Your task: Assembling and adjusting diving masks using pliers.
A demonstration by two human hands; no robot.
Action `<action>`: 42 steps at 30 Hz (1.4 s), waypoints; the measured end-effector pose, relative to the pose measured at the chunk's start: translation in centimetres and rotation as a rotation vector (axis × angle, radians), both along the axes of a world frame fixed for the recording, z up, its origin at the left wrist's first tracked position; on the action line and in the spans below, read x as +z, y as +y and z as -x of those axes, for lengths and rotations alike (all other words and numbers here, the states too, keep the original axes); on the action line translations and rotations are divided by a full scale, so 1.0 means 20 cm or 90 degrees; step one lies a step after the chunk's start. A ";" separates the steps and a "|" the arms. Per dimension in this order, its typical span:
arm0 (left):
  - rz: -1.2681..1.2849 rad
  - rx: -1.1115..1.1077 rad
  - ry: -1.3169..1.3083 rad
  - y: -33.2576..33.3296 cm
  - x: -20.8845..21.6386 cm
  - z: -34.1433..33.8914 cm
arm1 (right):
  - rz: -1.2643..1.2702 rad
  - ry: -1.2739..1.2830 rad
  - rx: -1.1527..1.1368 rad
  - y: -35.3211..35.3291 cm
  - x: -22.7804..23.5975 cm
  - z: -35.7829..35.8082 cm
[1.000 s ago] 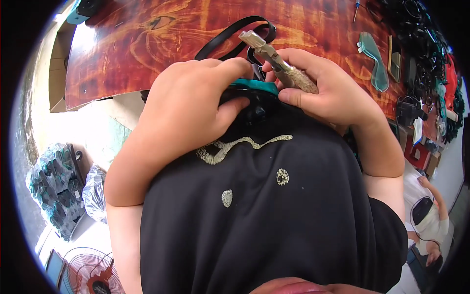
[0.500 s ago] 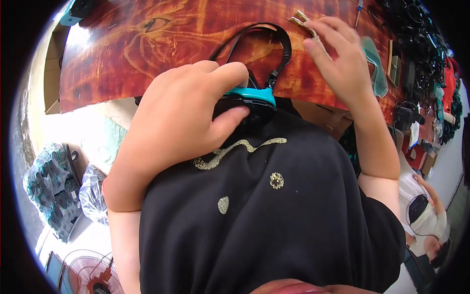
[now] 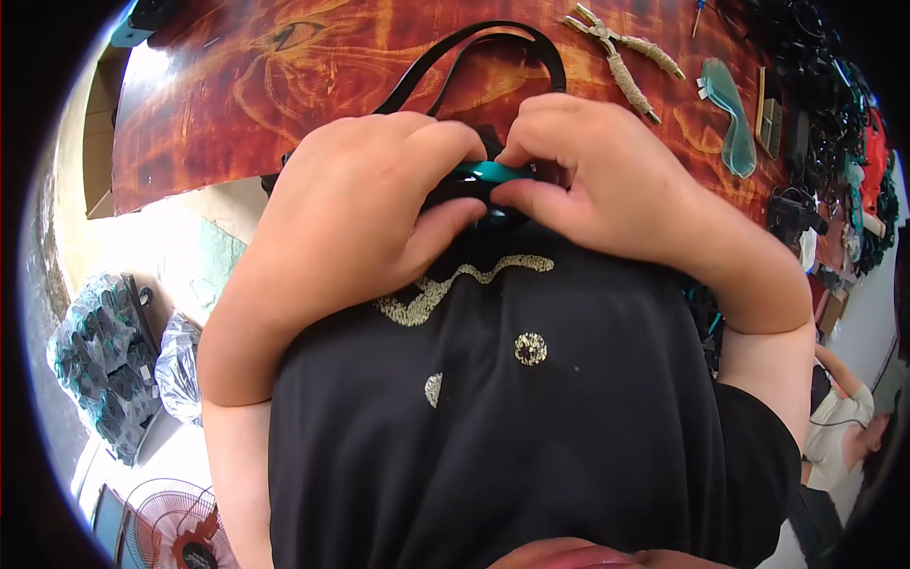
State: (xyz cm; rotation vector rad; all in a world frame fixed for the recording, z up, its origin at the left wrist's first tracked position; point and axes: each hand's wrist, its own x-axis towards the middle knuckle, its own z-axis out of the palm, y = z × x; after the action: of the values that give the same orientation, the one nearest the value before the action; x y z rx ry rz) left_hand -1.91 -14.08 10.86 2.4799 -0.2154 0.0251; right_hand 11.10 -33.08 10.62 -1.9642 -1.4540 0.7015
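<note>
At the table's near edge, against my black shirt, I hold a pair of teal-and-black goggles (image 3: pixel 493 172). My left hand (image 3: pixel 346 204) pinches the left part between thumb and fingers. On the right part, my right hand (image 3: pixel 616 180) grips in the same way, its thumb below the teal rim. The two thumbs nearly meet. A black strap (image 3: pixel 417 74) loops from the goggles onto the table. Most of the frame is covered by my fingers. Beyond my right hand lie pliers (image 3: pixel 622 76) with cord-wrapped handles, spread apart.
The glossy red-brown wooden table (image 3: pixel 218 123) curves ahead. A clear teal lens piece (image 3: pixel 728 119) lies on its right side, near a heap of black straps and parts (image 3: pixel 806 76). Bagged teal-and-black goods (image 3: pixel 104 360) and a fan (image 3: pixel 180 531) stand at left. Another person (image 3: pixel 839 422) is at right.
My right hand has let go of the pliers, leaving them on the table, and come down-left to grip the goggles. My left hand stays in nearly the same place.
</note>
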 end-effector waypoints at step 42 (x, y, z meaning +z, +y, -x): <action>-0.194 -0.150 -0.046 -0.01 0.12 -0.16 | 0.372 -0.367 0.110 -0.05 0.54 0.08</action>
State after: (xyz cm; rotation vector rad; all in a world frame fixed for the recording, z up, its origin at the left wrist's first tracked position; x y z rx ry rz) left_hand 1.38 -14.35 13.27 2.7403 -0.5798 -0.0181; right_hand 9.46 -34.03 21.38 -2.6673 -1.9302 0.7271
